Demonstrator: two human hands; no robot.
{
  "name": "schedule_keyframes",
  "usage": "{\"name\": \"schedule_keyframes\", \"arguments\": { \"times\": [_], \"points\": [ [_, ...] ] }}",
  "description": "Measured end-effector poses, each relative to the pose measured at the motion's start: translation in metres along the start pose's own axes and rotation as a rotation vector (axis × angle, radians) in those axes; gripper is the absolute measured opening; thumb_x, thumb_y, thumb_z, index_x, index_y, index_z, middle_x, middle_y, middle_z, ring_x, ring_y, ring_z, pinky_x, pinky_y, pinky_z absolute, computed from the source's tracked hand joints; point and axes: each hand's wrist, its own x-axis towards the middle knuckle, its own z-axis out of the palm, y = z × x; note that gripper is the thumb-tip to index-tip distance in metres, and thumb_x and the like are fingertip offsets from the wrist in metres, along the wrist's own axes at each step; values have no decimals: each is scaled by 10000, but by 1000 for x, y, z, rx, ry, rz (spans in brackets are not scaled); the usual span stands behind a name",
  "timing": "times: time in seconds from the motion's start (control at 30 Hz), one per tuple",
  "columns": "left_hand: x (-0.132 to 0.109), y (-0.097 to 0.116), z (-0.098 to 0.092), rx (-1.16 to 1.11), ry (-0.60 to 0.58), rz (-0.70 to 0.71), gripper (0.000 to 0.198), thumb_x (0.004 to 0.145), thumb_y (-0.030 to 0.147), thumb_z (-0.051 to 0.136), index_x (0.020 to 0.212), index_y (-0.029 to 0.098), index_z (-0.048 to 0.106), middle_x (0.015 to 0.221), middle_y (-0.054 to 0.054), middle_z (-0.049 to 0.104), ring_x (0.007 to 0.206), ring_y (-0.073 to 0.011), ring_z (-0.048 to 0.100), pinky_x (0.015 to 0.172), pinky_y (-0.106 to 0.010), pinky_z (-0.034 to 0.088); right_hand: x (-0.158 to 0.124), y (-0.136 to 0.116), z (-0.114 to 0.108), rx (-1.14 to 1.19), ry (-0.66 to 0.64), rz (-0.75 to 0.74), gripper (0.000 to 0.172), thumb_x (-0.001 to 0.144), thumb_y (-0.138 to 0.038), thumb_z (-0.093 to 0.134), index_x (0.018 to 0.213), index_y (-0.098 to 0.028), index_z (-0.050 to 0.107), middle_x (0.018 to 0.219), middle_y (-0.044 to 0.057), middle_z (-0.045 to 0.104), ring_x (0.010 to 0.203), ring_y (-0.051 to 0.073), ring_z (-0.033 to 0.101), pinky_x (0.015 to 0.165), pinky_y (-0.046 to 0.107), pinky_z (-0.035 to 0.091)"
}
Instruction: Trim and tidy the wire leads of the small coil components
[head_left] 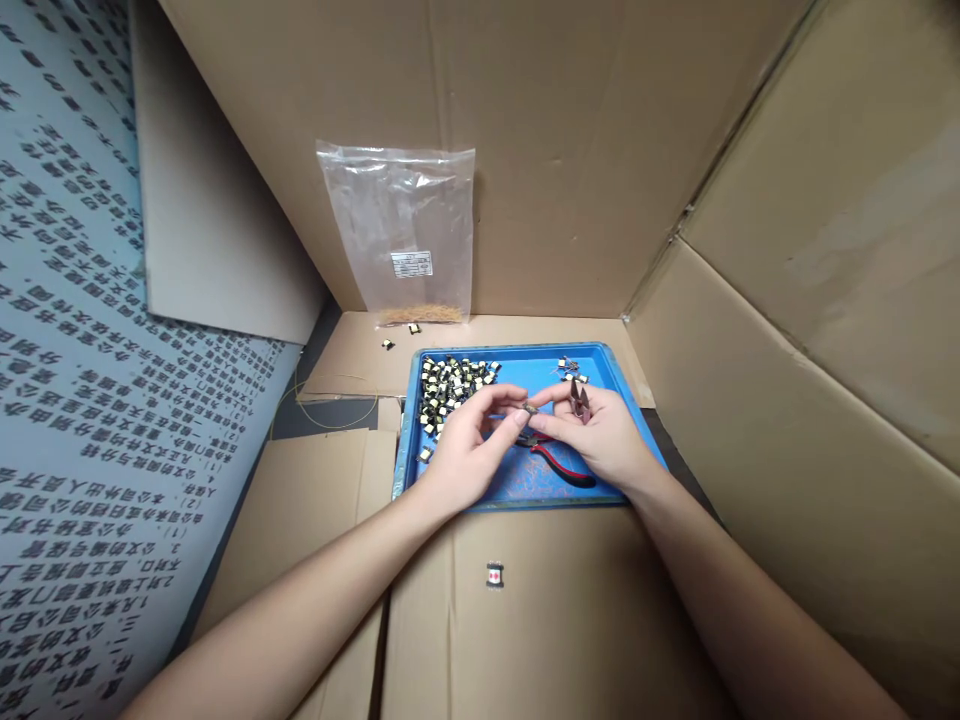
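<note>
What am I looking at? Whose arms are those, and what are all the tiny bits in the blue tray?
There is no machine here. A person wears a camera on their head, so you see their own two arms from above. The left hand and right hand pinch one small part between their fingertips. The right hand also holds what look like metal tweezers. Under the hands is a blue tray with a pile of tiny parts and red-handled pliers. A clear plastic bag leans on the cardboard wall behind. One lone part lies on the cardboard in front of the tray.
</note>
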Motion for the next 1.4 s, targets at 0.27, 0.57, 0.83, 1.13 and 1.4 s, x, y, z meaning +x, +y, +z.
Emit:
{"name": "schedule_keyframes", "arguments": {
  "times": [0.27,0.57,0.83,1.13,1.4],
  "points": [
    [2,-6,-2,-155,5,-33,344,944,355,773,1228,203,653,1192,-95,722,1076,-192,688,955,-330,571,-3,4,6,-21,51,-95,285,788,-363,839,983,-157,807,567,-114,279,519,83,254,542,265,224],
    [-2,1,-4,106,55,115,264,972,340,726,1203,213,711,1229,-100,746,1149,-230,705,972,-357,579,-8,8,6,-38,82,-227,232,819,-274,835,1031,-189,796,576,-113,313,526,90,312,562,259,293],
    [-1,0,-5,120,51,149,275,977,302,729,1239,225,704,1247,-97,755,1165,-228,715,984,-361,568,-13,5,9,-67,128,-321,197,845,-249,820,1034,-201,796,580,-100,399,520,87,330,539,258,304],
    [-2,-2,-5,141,62,184,287,977,300,737,1254,236,699,1237,-89,756,1153,-219,731,983,-354,588,-15,4,8,-131,161,-374,200,858,-239,807,1056,-210,812,601,-77,487,521,92,366,542,265,338],
    [-4,-1,-7,227,77,218,258,978,312,740,1224,234,731,1241,-91,766,1149,-220,725,996,-358,590,-16,2,7,-176,188,-399,167,854,-258,798,1014,-211,806,579,-74,487,505,93,358,535,267,347]
  ]
}}
